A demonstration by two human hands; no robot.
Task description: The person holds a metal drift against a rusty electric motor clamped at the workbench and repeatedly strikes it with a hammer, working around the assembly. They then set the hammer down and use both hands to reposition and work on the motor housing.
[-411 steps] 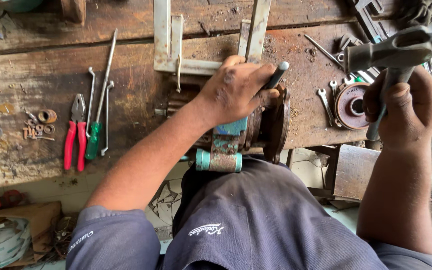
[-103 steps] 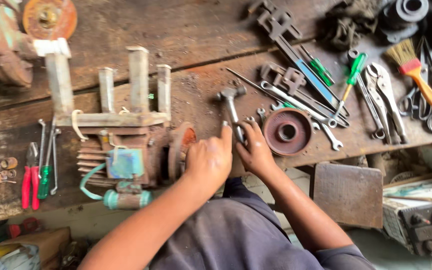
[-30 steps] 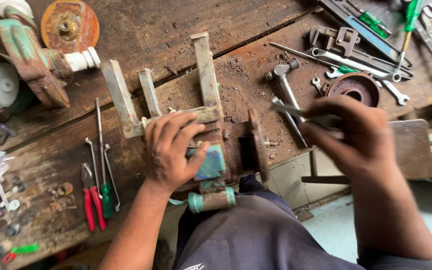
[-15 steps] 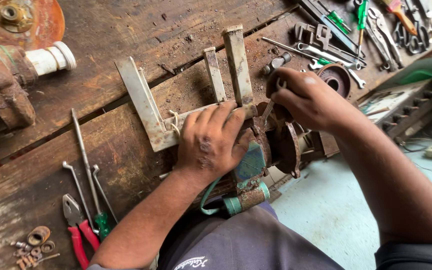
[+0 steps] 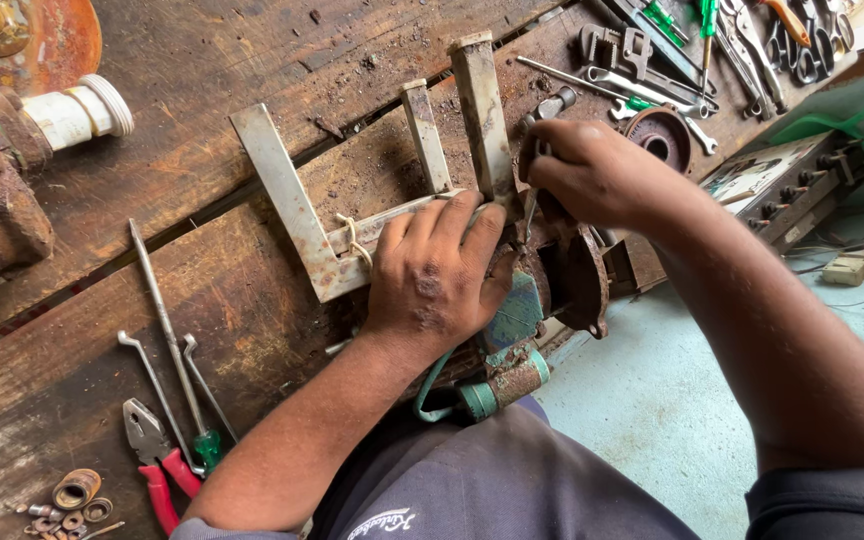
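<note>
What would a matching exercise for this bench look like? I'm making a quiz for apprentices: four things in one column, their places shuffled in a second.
Things:
1. left hand
2. right hand
3. red-handled pliers
4. white plastic pipe end

Places:
A. upper left, on a rusty fitting
B. palm down on the rusty motor and metal frame
C. lower left, beside loose washers
D. over the motor's far end, holding a thin tool

Pairs: 1-B, 2-D, 3-C, 4-A
</note>
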